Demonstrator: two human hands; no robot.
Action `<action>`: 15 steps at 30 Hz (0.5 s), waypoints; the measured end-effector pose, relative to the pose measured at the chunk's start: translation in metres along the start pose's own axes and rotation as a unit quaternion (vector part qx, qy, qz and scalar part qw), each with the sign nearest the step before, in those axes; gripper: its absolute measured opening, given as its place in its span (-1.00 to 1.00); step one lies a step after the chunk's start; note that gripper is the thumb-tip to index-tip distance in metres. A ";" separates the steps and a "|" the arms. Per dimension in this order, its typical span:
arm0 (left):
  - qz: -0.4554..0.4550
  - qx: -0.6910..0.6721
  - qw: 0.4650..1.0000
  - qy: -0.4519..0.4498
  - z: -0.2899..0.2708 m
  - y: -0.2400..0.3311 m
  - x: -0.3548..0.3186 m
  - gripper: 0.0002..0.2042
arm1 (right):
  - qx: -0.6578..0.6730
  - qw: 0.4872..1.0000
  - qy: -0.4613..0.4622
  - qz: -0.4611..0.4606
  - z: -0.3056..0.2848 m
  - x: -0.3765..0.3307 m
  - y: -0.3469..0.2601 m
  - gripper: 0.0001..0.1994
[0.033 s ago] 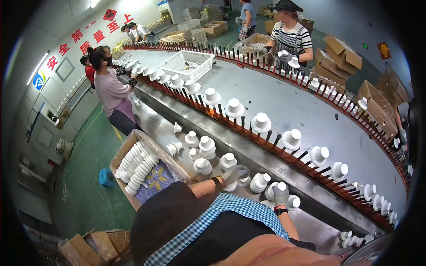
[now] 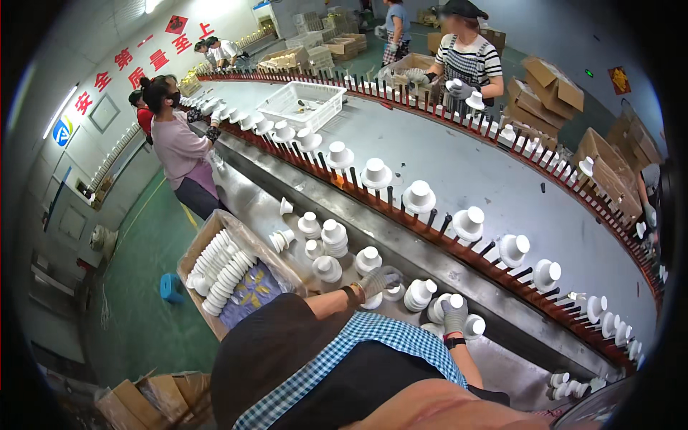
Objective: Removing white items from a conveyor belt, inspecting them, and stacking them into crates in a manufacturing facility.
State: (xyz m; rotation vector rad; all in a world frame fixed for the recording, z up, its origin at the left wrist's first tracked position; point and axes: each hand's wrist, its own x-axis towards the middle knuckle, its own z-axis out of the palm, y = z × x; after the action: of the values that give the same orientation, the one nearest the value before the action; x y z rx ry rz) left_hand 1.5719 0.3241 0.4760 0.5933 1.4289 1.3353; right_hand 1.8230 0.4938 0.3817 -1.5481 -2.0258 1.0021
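Observation:
My right hand (image 2: pixel 454 317), in a grey glove, is closed around a stack of white hat-shaped cups (image 2: pixel 436 308) on the metal bench. Beside it stand another stack (image 2: pixel 418 295) and a single white cup (image 2: pixel 474 327). My left hand (image 2: pixel 380 281), gloved too, reaches over a white cup (image 2: pixel 393 293) partly hidden beneath it. Its fingers look stretched out; whether they touch that cup is hard to see. More white cups (image 2: pixel 327 269) stand singly and stacked left of that hand.
Beyond the bench runs a brown rail (image 2: pixel 401 215) with upright dark pegs, several bearing white cups (image 2: pixel 418 197). A lined carton (image 2: pixel 287 278) with nested cups sits at left. A white crate (image 2: pixel 337 107) rests on the grey table. Co-workers stand at left (image 2: pixel 183 147) and across (image 2: pixel 469 64).
The cups on the rail's pegs have shifted slightly to the left and away. My hands and the cups on the bench stay where they were.

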 end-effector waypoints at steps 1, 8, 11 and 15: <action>0.003 0.001 1.000 0.005 -0.001 -0.004 0.000 -0.76 | 0.015 1.000 0.008 -0.020 -0.012 -0.007 -0.011 -0.51; 0.428 0.606 0.668 -0.052 0.039 0.016 0.020 -0.78 | 0.072 0.992 0.074 -0.078 -0.047 -0.024 0.065 -0.61; 0.107 0.176 0.978 -0.040 0.088 0.039 0.014 -0.77 | 0.339 0.940 0.024 -0.027 -0.095 -0.056 0.013 -0.63; 0.106 0.100 0.977 -0.155 0.114 0.056 0.056 -0.76 | 0.387 0.919 0.073 0.024 -0.121 -0.039 0.027 -0.59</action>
State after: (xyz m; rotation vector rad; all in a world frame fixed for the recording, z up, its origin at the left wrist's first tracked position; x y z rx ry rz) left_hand 1.6396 0.4336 0.5272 1.0635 1.2757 1.2038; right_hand 1.9358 0.4961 0.4459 -1.1798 -1.2387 1.4237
